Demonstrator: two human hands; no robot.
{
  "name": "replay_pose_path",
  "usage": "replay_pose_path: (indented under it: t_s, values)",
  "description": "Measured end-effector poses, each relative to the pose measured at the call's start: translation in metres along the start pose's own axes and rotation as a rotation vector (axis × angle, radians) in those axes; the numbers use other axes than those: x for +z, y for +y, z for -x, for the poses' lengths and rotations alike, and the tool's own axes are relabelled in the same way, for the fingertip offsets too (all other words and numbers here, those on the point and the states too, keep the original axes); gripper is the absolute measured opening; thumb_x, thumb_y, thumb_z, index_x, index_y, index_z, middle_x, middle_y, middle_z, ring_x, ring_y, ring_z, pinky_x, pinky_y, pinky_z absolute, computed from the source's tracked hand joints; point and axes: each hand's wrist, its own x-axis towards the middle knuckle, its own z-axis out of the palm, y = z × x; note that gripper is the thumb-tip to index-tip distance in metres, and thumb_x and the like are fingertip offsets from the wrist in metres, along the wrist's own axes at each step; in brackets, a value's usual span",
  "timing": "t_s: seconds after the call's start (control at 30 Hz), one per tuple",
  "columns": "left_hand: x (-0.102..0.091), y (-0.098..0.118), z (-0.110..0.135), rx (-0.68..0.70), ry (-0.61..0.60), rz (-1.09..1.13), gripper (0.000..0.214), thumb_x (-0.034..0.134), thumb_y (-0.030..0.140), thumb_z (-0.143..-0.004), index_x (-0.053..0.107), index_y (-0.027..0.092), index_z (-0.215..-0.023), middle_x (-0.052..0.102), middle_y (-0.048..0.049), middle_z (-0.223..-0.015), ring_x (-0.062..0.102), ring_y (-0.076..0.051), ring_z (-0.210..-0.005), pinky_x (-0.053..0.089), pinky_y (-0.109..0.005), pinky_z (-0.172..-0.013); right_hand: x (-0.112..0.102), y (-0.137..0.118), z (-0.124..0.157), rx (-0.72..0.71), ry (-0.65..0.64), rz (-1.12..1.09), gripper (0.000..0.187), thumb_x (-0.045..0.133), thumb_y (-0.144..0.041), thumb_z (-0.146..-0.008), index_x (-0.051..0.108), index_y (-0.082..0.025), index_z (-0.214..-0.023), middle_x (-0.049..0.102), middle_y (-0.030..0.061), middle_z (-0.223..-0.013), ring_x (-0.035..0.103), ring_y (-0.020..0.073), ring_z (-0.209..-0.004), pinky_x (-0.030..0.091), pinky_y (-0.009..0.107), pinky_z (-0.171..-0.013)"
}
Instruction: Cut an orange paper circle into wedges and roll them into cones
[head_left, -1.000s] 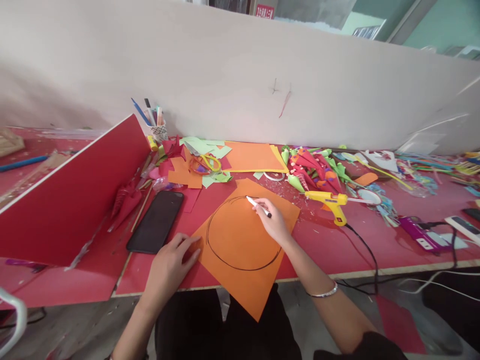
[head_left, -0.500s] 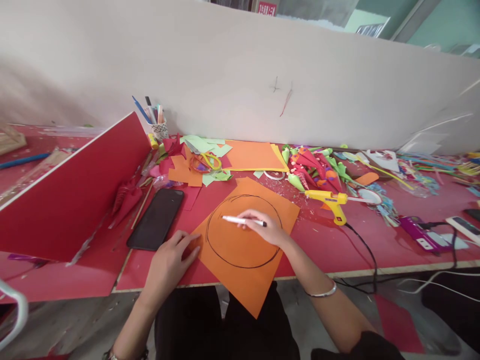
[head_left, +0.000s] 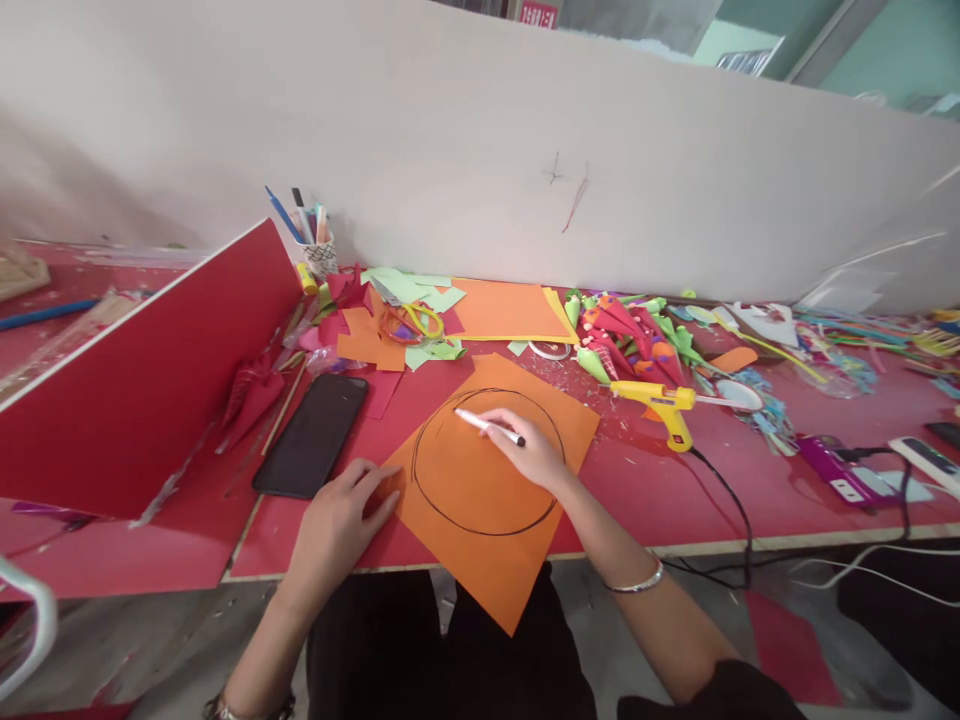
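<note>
An orange paper sheet (head_left: 480,545) lies at the red table's front edge, one corner hanging over it, with a black circle drawn on it. My right hand (head_left: 534,455) rests inside the circle and pinches a white marker (head_left: 487,426), tip pointing left and up near the circle's upper left. My left hand (head_left: 341,525) lies flat, fingers together, pressing the sheet's left corner. A black phone (head_left: 311,435) lies just left of the sheet.
A yellow glue gun (head_left: 660,402) with a black cord lies to the right. Paper scraps, scissors (head_left: 409,322) and paper cones (head_left: 626,340) crowd the back. A pen cup (head_left: 319,255) stands by the wall. A red board (head_left: 142,380) leans at the left.
My right hand swung the marker from the circle's top to the left, across the inside of the circle; the tip now points up-left. My left hand stayed on the sheet's corner.
</note>
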Motion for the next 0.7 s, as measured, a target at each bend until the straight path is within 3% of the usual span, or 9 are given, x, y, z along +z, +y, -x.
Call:
replay_pose_path:
  t_s: [0.07,0.13,0.17,0.33,0.43,0.6,0.7]
  values:
    - [0.000,0.000,0.000,-0.002,0.002,-0.003,0.029,0.040,0.036,-0.085,0.057,0.022,-0.104,0.056,-0.0033,-0.086,0.057,-0.016,-0.074,0.044,-0.025,-0.065,-0.001,-0.003,0.002,-0.027,-0.179,-0.064,0.024,0.046,-0.035,-0.083,0.058,-0.024,-0.100,0.066,0.0020,-0.090,0.060,0.0173,-0.084,0.045,0.028,-0.071]
    - [0.000,0.000,0.000,0.001,0.009,-0.003,0.029,0.040,0.037,-0.085,0.057,0.022,-0.104,0.056,-0.0034,-0.086,0.057,-0.016,-0.074,0.044,-0.025,-0.064,-0.001,-0.002,0.003,-0.016,-0.227,-0.135,0.024,0.045,-0.035,-0.083,0.059,-0.023,-0.099,0.066,0.0021,-0.089,0.060,0.0171,-0.085,0.046,0.029,-0.074]
    - [0.000,0.000,0.000,0.004,0.010,-0.004,0.029,0.039,0.037,-0.085,0.057,0.022,-0.104,0.055,-0.0033,-0.086,0.057,-0.016,-0.074,0.044,-0.025,-0.064,-0.001,0.000,0.003,-0.002,-0.177,-0.162,0.024,0.045,-0.036,-0.083,0.058,-0.023,-0.098,0.065,0.0023,-0.088,0.061,0.0168,-0.084,0.046,0.029,-0.074]
    - [-0.001,0.002,0.000,0.008,0.004,-0.015,0.029,0.039,0.037,-0.086,0.056,0.022,-0.103,0.055,-0.0032,-0.088,0.058,-0.016,-0.076,0.045,-0.026,-0.065,-0.002,0.016,-0.004,0.079,0.302,-0.066,0.024,0.044,-0.038,-0.081,0.055,-0.021,-0.094,0.062,0.0031,-0.081,0.059,0.0158,-0.070,0.046,0.028,-0.066]
    - [-0.001,0.002,0.000,0.005,0.011,-0.027,0.029,0.039,0.037,-0.085,0.057,0.022,-0.103,0.055,-0.0032,-0.088,0.058,-0.016,-0.074,0.045,-0.025,-0.064,-0.002,0.019,-0.006,0.070,0.368,0.018,0.024,0.043,-0.038,-0.082,0.055,-0.021,-0.094,0.062,0.0046,-0.084,0.059,0.0173,-0.073,0.045,0.029,-0.066]
    - [-0.002,0.003,-0.001,0.003,0.013,-0.025,0.030,0.040,0.037,-0.085,0.057,0.022,-0.103,0.056,-0.0027,-0.086,0.058,-0.016,-0.073,0.045,-0.025,-0.064,0.004,0.006,-0.001,0.027,0.180,0.079,0.023,0.043,-0.037,-0.083,0.055,-0.023,-0.096,0.063,0.0033,-0.085,0.059,0.0177,-0.074,0.043,0.027,-0.062]
    - [-0.002,0.003,0.000,-0.003,0.011,-0.020,0.029,0.040,0.038,-0.085,0.057,0.022,-0.103,0.056,-0.0026,-0.088,0.059,-0.016,-0.074,0.045,-0.025,-0.064,0.006,-0.006,0.002,-0.060,-0.005,0.064,0.023,0.046,-0.034,-0.083,0.057,-0.024,-0.100,0.063,0.0030,-0.093,0.058,0.0174,-0.082,0.043,0.027,-0.069]
